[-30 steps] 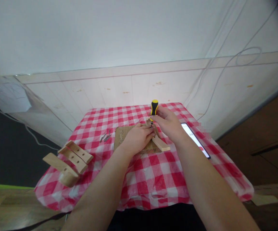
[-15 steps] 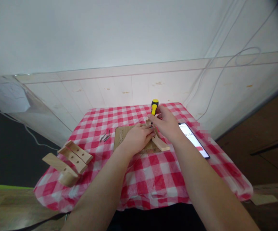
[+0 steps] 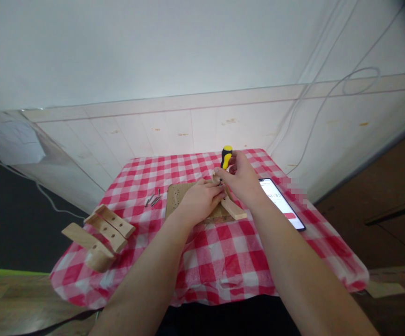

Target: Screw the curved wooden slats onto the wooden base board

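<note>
1. The screwdriver (image 3: 226, 157) stands in the right hand's (image 3: 242, 179) grip.
2. Directly below the grip, a wooden piece (image 3: 234, 208) lies on a cardboard pad (image 3: 174, 196).
3. Left of the grip, the left hand (image 3: 200, 201) rests on that piece.
4. Farther left, beyond the pad, lie metal fasteners (image 3: 156, 201).
5. Farthest left, nearer the person, sit other wooden pieces (image 3: 109, 232).
6. Right of the grip, a smartphone (image 3: 280, 205) lies on the tablecloth (image 3: 219, 261).
7. Behind the grip stands the wall (image 3: 202, 130).

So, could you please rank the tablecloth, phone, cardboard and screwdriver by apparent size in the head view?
1. Tablecloth
2. Cardboard and phone: too close to rank, both partly covered
3. Screwdriver (visible part)
</note>
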Demonstrator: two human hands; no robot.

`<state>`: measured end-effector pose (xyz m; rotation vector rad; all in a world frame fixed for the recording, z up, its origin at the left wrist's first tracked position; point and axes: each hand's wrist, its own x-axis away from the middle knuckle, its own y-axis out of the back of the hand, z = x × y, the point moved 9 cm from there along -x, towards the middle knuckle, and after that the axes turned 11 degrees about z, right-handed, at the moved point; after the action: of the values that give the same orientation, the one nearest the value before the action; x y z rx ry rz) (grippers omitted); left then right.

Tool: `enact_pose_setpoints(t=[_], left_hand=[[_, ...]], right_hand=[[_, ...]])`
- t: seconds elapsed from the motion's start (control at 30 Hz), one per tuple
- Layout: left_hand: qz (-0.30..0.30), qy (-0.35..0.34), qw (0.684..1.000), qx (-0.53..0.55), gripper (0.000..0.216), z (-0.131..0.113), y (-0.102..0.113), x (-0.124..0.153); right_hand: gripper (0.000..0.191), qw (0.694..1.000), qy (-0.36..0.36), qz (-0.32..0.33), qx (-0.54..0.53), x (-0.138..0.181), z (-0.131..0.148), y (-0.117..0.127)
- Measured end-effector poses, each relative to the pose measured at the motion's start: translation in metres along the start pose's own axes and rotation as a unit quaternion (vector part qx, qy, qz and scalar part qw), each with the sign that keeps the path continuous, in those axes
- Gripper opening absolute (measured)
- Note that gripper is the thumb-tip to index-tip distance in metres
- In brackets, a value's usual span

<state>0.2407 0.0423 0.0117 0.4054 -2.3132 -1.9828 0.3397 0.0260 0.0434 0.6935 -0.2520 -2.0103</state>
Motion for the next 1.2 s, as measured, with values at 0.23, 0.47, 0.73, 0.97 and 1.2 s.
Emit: enact_pose_setpoints(t=[0.23, 0.47, 0.73, 0.97, 1.2], left_hand=[[0.002, 0.005, 1.0, -0.01, 0.033, -0.001, 0.001, 0.001], [0.007, 0.003, 1.0, -0.018, 0.034, 0.0, -0.002, 0.0], [0.001, 0.003, 1.0, -0.018, 0.033, -0.001, 0.001, 0.001], [-0.002, -0.002, 1.0, -0.007, 0.033, -0.001, 0.001, 0.0], [-0.001, 0.01, 1.0, -0.004, 0.033, 0.001, 0.001, 0.001]], right_hand=[[0.018, 0.997, -0.023, 0.033, -0.072, 0.0, -0.002, -0.002], [0.025, 1.0, 0.0, 0.012, 0.01, 0.0, 0.005, 0.003], [0.022, 0.994, 0.0, 0.051, -0.097, -0.004, -0.004, -0.006], [0.019, 0.998, 0.02, 0.06, -0.029, -0.003, 0.007, -0.004], [0.023, 0.999, -0.012, 0.043, -0.02, -0.001, 0.004, -0.001]])
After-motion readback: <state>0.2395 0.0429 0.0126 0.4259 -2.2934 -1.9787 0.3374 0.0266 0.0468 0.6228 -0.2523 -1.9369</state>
